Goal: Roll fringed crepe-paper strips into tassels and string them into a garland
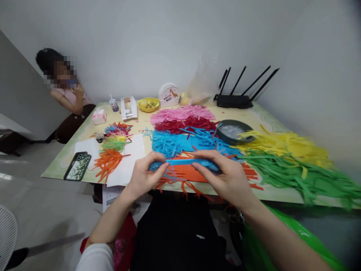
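A blue paper strip (184,162) is stretched level between both hands just above the table's near edge. My left hand (145,175) pinches its left end with fingers closed. My right hand (225,177) grips its right end, fingers curled over it. Under the strip lies a pile of orange paper strips (197,175). Beyond it sits a heap of blue strips (180,143), then red strips (183,125) and pink strips (182,113).
Green strips (293,173) and yellow strips (284,145) cover the right side, by a dark bowl (234,131). At left are finished fringe bundles (113,150), white paper (126,162) and a phone (78,166). A router (234,101) stands at the back. Another person (67,92) sits far left.
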`<action>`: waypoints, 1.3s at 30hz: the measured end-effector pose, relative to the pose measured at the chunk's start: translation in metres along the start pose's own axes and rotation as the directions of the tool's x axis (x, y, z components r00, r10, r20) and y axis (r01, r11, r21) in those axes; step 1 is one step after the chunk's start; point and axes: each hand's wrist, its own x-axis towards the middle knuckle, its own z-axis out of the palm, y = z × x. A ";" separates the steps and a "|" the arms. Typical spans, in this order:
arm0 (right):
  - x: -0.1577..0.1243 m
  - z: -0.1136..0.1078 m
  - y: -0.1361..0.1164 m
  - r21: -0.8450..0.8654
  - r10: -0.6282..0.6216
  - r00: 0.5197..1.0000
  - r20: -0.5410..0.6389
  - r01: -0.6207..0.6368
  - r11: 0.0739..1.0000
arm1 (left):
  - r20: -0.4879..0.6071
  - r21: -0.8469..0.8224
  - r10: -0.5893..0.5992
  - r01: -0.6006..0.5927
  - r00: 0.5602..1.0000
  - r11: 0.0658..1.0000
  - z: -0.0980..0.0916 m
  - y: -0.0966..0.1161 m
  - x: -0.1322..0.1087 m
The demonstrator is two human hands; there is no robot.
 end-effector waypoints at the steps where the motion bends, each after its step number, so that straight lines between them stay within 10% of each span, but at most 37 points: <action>1: -0.001 0.001 -0.001 -0.041 0.005 1.000 -0.003 -0.005 0.999 | 0.015 0.050 0.020 -0.021 1.000 0.999 0.000 0.000 0.000; 6: 0.000 -0.001 -0.002 -0.020 0.107 0.994 0.021 -0.107 0.994 | 0.047 0.088 -0.010 0.006 0.999 0.996 -0.002 0.001 0.002; 16: 0.000 0.006 0.000 0.589 0.363 0.919 0.151 -0.379 0.714 | 0.274 -0.555 -0.337 0.434 0.901 0.710 -0.004 -0.004 0.001; 29: 0.002 0.014 0.014 0.721 0.326 0.924 0.198 -0.362 0.590 | 0.210 -0.665 -0.245 0.322 0.946 0.674 0.006 -0.019 -0.003; 33: 0.001 0.008 0.012 0.571 0.275 0.954 0.116 -0.291 0.768 | 0.275 -0.445 -0.186 0.296 0.943 0.845 -0.006 -0.016 -0.002; 39: 0.011 -0.009 0.001 0.245 -0.167 0.970 0.177 0.121 0.962 | 0.486 -0.173 -0.049 0.151 0.872 0.973 -0.022 0.006 0.023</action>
